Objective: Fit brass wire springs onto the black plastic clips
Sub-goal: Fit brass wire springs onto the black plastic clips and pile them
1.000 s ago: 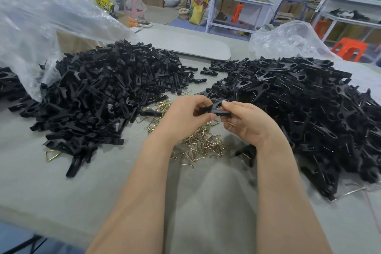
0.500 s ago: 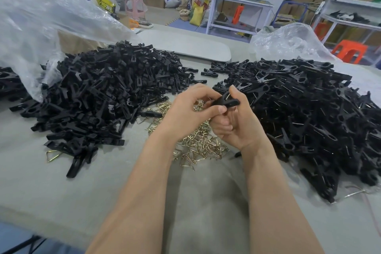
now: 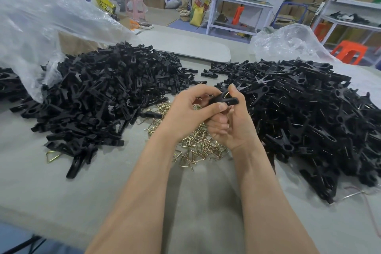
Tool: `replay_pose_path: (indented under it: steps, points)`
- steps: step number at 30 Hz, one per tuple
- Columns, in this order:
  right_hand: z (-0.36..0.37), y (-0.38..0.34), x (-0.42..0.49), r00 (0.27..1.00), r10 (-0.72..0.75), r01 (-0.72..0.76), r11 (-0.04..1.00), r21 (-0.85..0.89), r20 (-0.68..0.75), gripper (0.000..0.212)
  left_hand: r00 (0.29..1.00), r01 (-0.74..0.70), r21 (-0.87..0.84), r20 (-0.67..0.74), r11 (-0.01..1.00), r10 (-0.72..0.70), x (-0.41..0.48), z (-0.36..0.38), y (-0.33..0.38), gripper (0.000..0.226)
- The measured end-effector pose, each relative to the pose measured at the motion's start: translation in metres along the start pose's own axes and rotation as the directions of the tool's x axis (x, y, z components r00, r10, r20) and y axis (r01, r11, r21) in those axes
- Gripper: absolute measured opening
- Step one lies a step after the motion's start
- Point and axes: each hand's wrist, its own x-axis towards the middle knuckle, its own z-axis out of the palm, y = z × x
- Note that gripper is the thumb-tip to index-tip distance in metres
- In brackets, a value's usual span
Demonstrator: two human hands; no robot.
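Black plastic clip (image 3: 224,101) comes first. In the head view, the only one we have, we see it lifted off the table (image 3: 61,192) and held between both hands, just above the loose springs (image 3: 198,144) and between the two black heaps. Its long axis runs roughly across us, left to right, and one end pokes out to the right past the fingers.

The left hand (image 3: 191,109) comes at it from the left. Its fingers curl over the top and its thumb presses along the near side, so we read that hand as clamped on the clip. The right hand (image 3: 231,130) sits under and behind the clip, lower fingers curled toward the palm and forefinger upright against the far side, and it grips the clip too. Both hands touch it, so neither is nearer.

A short glint of brass wire (image 3: 226,94) shows at the clip's middle, just beside the right forefinger. We cannot tell whether it is fully seated. We judge the step in hand to be pressing the spring home, which would call for a push across the long axis while the left thumb braces the clip.

Once that is done, we think the clip belongs on the heap of sprung clips (image 3: 305,113), where thin wires show among the black parts, just to the right of the right hand. The heap of bare clip halves (image 3: 107,93) lies to the left, nearer the left hand, beside a clear plastic bag (image 3: 41,16).
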Motion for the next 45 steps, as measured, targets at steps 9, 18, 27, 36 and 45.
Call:
replay_pose_path:
  steps: [9, 18, 27, 36, 45]
  points:
    - [-0.020, -0.017, -0.005, 0.943, 0.078, -0.202, 0.907, -0.369, -0.324, 0.044, 0.994, 0.106, 0.292, -0.006, 0.951, -0.109, 0.000, -0.010, -0.014, 0.011]
    - [-0.027, -0.019, -0.004, 0.860, -0.074, -0.217, 0.842, -0.494, -0.505, 0.013, 0.988, 0.077, 0.469, 0.081, 0.880, -0.130, 0.001, -0.003, -0.023, 0.020]
    - [-0.027, -0.022, -0.005, 0.841, -0.181, -0.175, 0.801, -0.572, -0.510, 0.020, 0.993, 0.091, 0.476, 0.023, 0.875, -0.116, 0.000, -0.001, -0.023, 0.024]
    - [-0.024, -0.022, -0.006, 0.852, -0.173, -0.178, 0.792, -0.584, -0.494, 0.024, 0.995, 0.063, 0.461, 0.034, 0.885, -0.089, 0.000, 0.000, -0.024, 0.021]
    - [-0.029, -0.026, -0.009, 0.837, -0.205, -0.195, 0.754, -0.627, -0.507, 0.023, 0.992, 0.113, 0.438, 0.000, 0.892, -0.126, 0.000, -0.002, -0.024, 0.022]
